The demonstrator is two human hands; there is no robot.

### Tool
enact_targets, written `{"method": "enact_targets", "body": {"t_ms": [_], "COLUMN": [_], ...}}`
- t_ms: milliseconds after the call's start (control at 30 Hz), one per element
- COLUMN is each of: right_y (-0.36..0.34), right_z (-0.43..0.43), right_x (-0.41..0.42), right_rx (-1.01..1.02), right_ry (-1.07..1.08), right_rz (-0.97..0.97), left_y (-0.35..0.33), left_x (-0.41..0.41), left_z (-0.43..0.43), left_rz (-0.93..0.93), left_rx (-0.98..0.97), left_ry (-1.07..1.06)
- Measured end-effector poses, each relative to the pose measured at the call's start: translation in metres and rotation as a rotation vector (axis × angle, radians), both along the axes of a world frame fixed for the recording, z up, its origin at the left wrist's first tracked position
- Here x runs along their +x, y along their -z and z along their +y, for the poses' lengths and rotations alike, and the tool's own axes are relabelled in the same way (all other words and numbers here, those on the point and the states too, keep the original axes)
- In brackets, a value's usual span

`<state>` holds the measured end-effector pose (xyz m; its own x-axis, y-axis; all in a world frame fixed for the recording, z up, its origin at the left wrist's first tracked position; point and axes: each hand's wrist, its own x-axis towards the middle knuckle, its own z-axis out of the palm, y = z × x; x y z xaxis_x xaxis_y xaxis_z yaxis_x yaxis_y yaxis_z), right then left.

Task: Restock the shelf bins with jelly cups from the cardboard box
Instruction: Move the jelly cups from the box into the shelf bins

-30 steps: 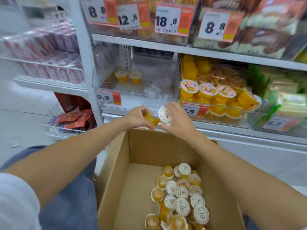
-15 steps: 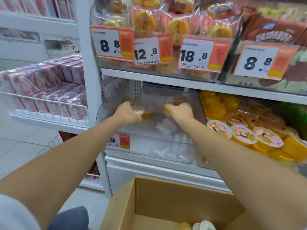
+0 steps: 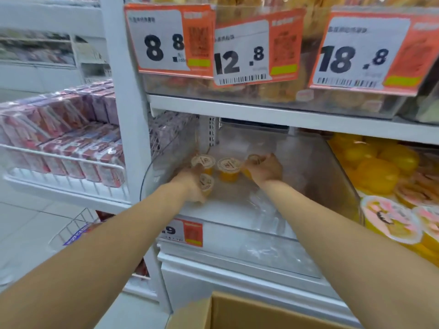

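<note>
Now the left hand point(image 3: 190, 188) and right hand point(image 3: 267, 170) are each gripping an upright jelly cup point(image 3: 206, 182). Two standing cups point(image 3: 229, 167) are waiting between their fingers, nearer the left.

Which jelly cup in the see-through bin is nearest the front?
The cup gripped by the left hand. The other cups sit in a row farther back, one of them held by the right hand.

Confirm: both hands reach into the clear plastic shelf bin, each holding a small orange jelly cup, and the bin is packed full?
Not full: the head view shows only two orange jelly cups standing in the clear plastic shelf bin. Left hand and right hand each hold one.
</note>
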<state>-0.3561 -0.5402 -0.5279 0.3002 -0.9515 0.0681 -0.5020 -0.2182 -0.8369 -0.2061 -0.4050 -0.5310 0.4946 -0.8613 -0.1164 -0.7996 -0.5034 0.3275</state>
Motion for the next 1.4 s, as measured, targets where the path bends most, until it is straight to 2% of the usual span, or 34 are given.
{"method": "enact_targets", "body": {"t_ms": [167,267,400,600,867,967,1133,1267,1400], "right_y": [0.009,0.012,0.014,0.017,0.01,-0.013,-0.04,-0.047,-0.01], "right_z": [0.001,-0.001,-0.002,-0.006,0.0,0.022,0.083,0.135,0.168], "right_x": [-0.006,-0.005,-0.007,-0.008,-0.006,-0.012,-0.061,-0.126,-0.191], "right_rx": [-0.062,-0.092,-0.1,-0.026,-0.361,-0.425,-0.478,-0.611,-0.622], "right_ry": [-0.021,-0.066,-0.087,-0.145,-0.12,-0.149,-0.232,-0.262,-0.338], "right_rz": [0.094,0.116,0.116,0.019,0.334,0.379,0.241,0.219,0.262], "left_y": [-0.007,-0.008,-0.012,-0.014,-0.023,-0.03,-0.052,-0.064,-0.043], "left_x": [-0.01,-0.016,-0.01,-0.012,-0.018,-0.032,-0.085,-0.146,-0.207], "left_z": [0.005,0.004,0.002,0.005,0.014,0.024,0.055,0.091,0.118], "left_rz": [-0.309,-0.413,-0.296,-0.243,-0.098,-0.071,0.059,0.053,0.132], "left_rx": [0.0,-0.015,0.011,-0.017,-0.136,-0.172,-0.287,-0.424,-0.417], "left_ry": [0.024,0.028,-0.046,-0.059,-0.069,-0.065,-0.062,0.012,0.068]}}
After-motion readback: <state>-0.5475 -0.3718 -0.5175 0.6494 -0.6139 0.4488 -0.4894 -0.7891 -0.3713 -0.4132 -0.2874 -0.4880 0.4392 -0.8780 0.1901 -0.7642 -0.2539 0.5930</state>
